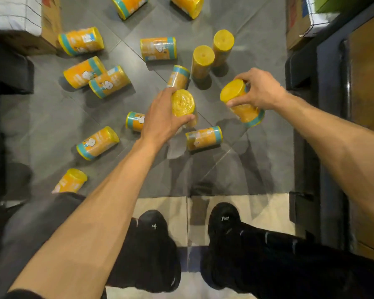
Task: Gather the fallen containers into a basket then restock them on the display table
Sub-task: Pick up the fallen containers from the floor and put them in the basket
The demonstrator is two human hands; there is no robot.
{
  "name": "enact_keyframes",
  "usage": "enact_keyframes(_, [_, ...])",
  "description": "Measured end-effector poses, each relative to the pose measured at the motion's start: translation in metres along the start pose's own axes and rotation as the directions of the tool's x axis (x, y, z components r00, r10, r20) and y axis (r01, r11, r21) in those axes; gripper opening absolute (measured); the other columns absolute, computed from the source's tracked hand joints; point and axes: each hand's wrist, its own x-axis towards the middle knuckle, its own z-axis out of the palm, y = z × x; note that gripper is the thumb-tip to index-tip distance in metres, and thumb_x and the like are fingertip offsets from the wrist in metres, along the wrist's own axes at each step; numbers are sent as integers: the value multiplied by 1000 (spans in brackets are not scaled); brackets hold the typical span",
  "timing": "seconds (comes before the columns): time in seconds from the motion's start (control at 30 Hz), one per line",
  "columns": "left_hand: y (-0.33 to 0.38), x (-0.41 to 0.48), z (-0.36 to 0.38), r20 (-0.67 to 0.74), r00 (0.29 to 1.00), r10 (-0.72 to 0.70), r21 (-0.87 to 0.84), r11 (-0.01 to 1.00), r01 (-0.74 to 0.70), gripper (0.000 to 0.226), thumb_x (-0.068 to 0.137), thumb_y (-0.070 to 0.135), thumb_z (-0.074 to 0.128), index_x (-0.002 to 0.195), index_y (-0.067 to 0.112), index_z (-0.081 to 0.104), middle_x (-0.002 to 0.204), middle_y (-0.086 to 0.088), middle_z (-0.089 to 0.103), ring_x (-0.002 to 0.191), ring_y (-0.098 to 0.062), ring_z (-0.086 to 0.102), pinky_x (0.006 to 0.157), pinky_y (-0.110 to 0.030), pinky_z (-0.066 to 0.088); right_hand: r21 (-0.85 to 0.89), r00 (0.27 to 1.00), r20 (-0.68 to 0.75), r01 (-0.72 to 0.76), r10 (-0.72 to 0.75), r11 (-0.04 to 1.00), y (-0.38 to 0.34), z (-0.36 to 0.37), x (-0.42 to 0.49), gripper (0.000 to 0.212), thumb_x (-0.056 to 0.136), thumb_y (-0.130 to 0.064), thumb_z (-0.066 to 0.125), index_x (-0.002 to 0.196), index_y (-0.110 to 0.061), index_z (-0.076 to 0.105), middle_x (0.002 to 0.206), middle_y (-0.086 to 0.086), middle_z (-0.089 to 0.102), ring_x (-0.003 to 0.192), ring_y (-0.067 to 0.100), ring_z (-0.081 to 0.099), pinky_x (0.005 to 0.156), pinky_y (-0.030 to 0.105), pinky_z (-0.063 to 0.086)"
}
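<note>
Several yellow-orange cylindrical containers with teal bands lie scattered on the grey tiled floor (52, 126). My left hand (160, 117) grips one container (183, 103) near the middle, its yellow wrapped end facing up. My right hand (259, 91) holds another container (240, 102) tilted, lid end toward me. Two containers (203, 59) (223, 44) stand upright behind my hands. Others lie on their sides, such as one at the left (97, 142) and one just below my hands (204, 138). No basket is in view.
Dark shelving bases flank the aisle on the left (11, 74) and right (307, 67). Cardboard boxes sit at the upper left (50, 20) and upper right (296, 22). My black shoes (224, 234) stand at the bottom on lighter tiles.
</note>
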Motion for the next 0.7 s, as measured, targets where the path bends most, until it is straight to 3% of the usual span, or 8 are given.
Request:
enact_keyframes(0.13, [45, -49, -82, 23, 997, -77, 6, 997, 77, 82, 68, 43, 86, 136, 18, 47, 134, -4, 53, 124, -25, 48, 96, -36, 40, 77, 1000, -14, -19, 20, 997, -50, -52, -59, 61, 61, -53, 87, 107, -18, 69, 97, 7, 68, 92, 26, 62, 81, 38, 48])
enact_keyframes(0.3, [92, -116, -183, -31, 989, -143, -26, 989, 142, 78, 65, 43, 86, 130, 18, 51, 130, -5, 56, 122, -26, 50, 93, -33, 38, 212, 999, -44, -14, 24, 977, -128, -119, -144, 77, 60, -46, 90, 127, -19, 63, 117, 6, 68, 109, 23, 61, 96, 36, 47])
enact_keyframes(0.4, [126, -168, -244, -96, 971, -219, -61, 975, 214, 76, 65, 43, 85, 128, 17, 52, 128, -5, 56, 120, -26, 51, 90, -33, 39, 293, 998, -56, 19, -2, 956, -179, -164, -197, 78, 60, -46, 90, 129, -23, 59, 116, 1, 67, 108, 20, 60, 91, 33, 49])
enact_keyframes(0.57, [189, -268, -335, -218, 920, -325, -153, 943, 296, 73, 65, 41, 86, 126, 17, 54, 125, -5, 58, 116, -25, 53, 88, -33, 39, 335, 992, -38, 129, -123, 933, -257, -244, -280, 82, 62, -48, 89, 133, -24, 55, 124, -4, 63, 114, 13, 56, 86, 21, 39])
enact_keyframes(0.7, [225, -350, -386, -342, 839, -425, -210, 904, 372, 74, 67, 41, 86, 129, 20, 52, 127, -5, 57, 118, -25, 52, 93, -37, 41, 353, 955, -25, 286, -297, 891, -315, -297, -338, 78, 63, -45, 89, 130, -24, 54, 121, -9, 60, 108, 3, 52, 88, 22, 43])
